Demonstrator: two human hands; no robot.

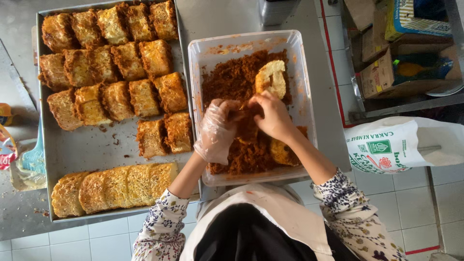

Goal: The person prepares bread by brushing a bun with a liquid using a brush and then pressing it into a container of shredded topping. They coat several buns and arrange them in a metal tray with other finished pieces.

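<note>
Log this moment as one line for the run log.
left hand: gloved, in tub | right hand: bare, pressing crumbs | bread: in tub | tray: coated slices

Both forearms, in flower-printed sleeves, reach forward over the clear plastic tub (203,53) and converge above its middle. The left hand (217,130), in a thin transparent glove, curls its fingers inward toward the tub's centre. The bare right hand (273,116) bends at the wrist, fingertips meeting the left's
</note>
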